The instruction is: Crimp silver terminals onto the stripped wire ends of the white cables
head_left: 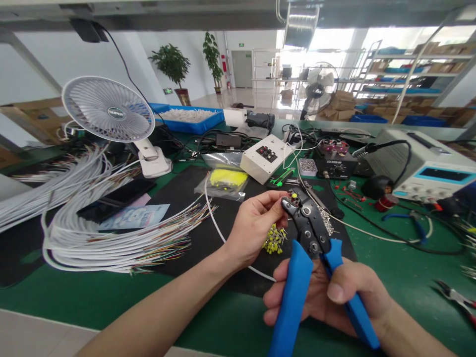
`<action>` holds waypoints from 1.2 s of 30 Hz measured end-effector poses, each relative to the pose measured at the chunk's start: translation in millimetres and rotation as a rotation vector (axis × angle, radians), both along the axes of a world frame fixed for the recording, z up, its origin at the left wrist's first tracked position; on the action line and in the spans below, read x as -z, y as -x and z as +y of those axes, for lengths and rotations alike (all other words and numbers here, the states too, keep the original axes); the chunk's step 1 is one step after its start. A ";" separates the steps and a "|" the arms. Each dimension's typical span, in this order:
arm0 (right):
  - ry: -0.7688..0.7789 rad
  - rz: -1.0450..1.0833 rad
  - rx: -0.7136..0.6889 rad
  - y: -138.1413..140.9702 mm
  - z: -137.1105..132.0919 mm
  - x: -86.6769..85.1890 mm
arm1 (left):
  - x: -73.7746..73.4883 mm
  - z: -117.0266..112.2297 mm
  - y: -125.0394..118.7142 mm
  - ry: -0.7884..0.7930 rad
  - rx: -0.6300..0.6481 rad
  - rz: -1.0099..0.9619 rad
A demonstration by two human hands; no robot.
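My right hand (334,295) grips the blue handles of a crimping tool (310,233), whose black jaws point up and away from me. My left hand (256,223) is pinched at the jaws, holding a small yellow terminal (294,196) and a thin white cable (213,218) that loops down over the black mat. A pile of loose yellow terminals (274,239) lies on the mat just below the left hand.
Bundles of white multicore cables (111,238) cover the left of the green bench. A white desk fan (111,111), a bag of yellow terminals (223,181), a white control box (266,157), a soldering station (336,166), a power supply (424,166) and pliers (455,297) stand around.
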State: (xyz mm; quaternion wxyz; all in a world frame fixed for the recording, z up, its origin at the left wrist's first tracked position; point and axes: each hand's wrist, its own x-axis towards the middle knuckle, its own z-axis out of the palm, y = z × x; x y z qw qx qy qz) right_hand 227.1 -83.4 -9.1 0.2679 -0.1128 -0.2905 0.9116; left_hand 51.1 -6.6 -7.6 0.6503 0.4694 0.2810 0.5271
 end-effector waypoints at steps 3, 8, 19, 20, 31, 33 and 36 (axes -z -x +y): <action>0.049 0.001 -0.007 1.9 -0.5 -0.4 | 2.3 -1.3 -1.7 -0.003 -0.009 -0.017; 0.083 0.033 0.002 4.4 -1.3 -1.4 | 4.5 -2.5 -2.2 0.025 -0.017 -0.049; 0.131 0.057 -0.002 8.6 -5.9 4.2 | 0.4 -6.4 -1.0 -0.019 -0.011 -0.051; 0.133 0.042 0.000 8.4 -5.9 4.5 | 0.4 -6.1 -1.0 -0.019 -0.006 -0.045; 0.131 0.092 0.004 11.0 -7.3 9.8 | -0.1 -7.3 0.9 -0.047 -0.012 -0.052; 0.130 0.107 0.014 11.5 -9.0 12.3 | 0.3 -7.2 1.1 -0.054 -0.014 -0.043; 0.124 0.104 0.037 13.1 -11.0 16.0 | 1.6 -6.1 0.9 -0.059 -0.011 -0.019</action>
